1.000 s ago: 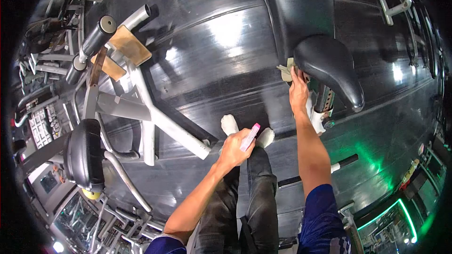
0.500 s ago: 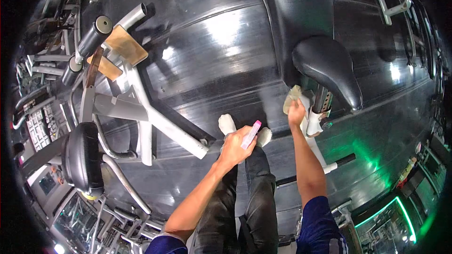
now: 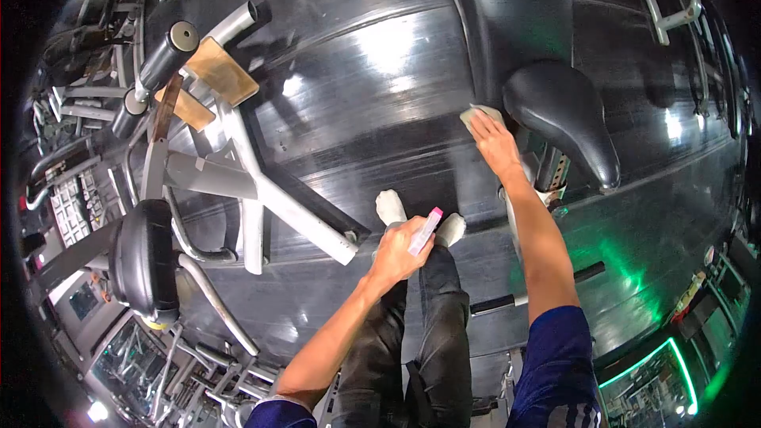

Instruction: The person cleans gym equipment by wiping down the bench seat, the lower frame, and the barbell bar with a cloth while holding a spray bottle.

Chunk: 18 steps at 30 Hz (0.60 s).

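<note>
My left hand [image 3: 399, 254] is closed round a slim, pale pink-and-white object with a bright pink end [image 3: 426, 230], held above my feet; its exact kind is unclear. Farther forward, my right hand [image 3: 498, 147] presses a folded, pale cloth [image 3: 482, 113] with its fingers laid over it. The cloth is at the left edge of the black padded bench [image 3: 523, 16], near its lower end. Just right of that hand is the bench's black rounded seat [image 3: 555, 107], on a post with holes.
A grey-white machine frame [image 3: 305, 226] with wooden plates [image 3: 223, 71] and black roller pads [image 3: 168, 55] stands to the left. A black pad [image 3: 144, 261] sits lower left. My white-socked feet [image 3: 390, 208] are on dark flooring. A black-gripped bar [image 3: 539, 292] lies low on the right.
My right hand has moved up and slightly left with the cloth, from beside the seat post to the bench's side edge. My left hand keeps its hold, nearly still.
</note>
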Each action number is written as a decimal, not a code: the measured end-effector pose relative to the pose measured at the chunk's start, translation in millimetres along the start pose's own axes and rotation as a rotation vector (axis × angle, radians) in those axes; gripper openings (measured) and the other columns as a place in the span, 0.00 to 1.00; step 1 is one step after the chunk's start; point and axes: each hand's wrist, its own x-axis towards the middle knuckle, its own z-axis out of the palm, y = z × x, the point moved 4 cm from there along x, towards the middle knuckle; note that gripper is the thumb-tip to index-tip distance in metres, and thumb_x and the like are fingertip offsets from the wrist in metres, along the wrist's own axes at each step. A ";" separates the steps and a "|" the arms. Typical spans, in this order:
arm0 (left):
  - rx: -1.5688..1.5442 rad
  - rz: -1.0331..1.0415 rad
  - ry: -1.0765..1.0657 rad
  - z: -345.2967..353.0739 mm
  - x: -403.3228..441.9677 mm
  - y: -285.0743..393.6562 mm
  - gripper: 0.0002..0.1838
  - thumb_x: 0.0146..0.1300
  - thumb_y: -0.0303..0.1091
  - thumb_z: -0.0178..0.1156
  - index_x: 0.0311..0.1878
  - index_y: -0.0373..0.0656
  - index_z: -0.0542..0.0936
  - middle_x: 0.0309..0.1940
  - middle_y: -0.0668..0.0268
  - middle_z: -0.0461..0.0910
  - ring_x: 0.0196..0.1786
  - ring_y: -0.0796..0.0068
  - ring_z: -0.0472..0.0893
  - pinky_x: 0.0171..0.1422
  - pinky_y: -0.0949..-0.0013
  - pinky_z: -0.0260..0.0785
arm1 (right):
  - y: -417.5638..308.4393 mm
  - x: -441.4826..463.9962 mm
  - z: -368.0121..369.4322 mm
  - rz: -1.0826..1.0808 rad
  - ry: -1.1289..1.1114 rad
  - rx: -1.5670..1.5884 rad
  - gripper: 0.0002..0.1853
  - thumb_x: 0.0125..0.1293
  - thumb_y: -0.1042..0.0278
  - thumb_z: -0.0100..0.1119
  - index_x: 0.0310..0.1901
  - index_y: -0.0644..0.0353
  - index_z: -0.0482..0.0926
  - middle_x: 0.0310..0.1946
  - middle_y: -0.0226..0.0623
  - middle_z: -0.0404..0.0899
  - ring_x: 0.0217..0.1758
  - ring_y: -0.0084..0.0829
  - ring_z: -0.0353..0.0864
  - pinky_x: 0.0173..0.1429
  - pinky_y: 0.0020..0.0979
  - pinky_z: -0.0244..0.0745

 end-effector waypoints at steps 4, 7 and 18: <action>-0.004 0.003 0.005 -8.2 -0.9 7.8 0.10 0.62 0.30 0.64 0.45 0.39 0.80 0.31 0.51 0.82 0.36 0.51 0.85 0.42 0.59 0.76 | -3.8 -72.6 26.7 0.023 -0.116 0.043 0.20 0.59 0.66 0.56 0.54 0.54 0.82 0.66 0.27 0.72 0.72 0.32 0.66 0.72 0.36 0.66; -0.023 -0.018 0.008 -3.8 -1.9 3.3 0.10 0.62 0.30 0.64 0.46 0.39 0.80 0.32 0.53 0.83 0.37 0.53 0.85 0.43 0.60 0.76 | -2.7 -113.3 45.5 0.337 -0.424 0.157 0.18 0.62 0.68 0.56 0.54 0.53 0.82 0.64 0.30 0.76 0.67 0.38 0.74 0.66 0.38 0.74; -0.067 -0.040 -0.019 4.2 -15.6 13.6 0.11 0.62 0.30 0.63 0.47 0.39 0.81 0.36 0.55 0.83 0.38 0.55 0.85 0.43 0.60 0.76 | 7.5 54.6 -114.1 0.298 0.508 0.399 0.31 0.51 0.87 0.56 0.60 0.55 0.79 0.64 0.40 0.75 0.71 0.43 0.69 0.69 0.39 0.72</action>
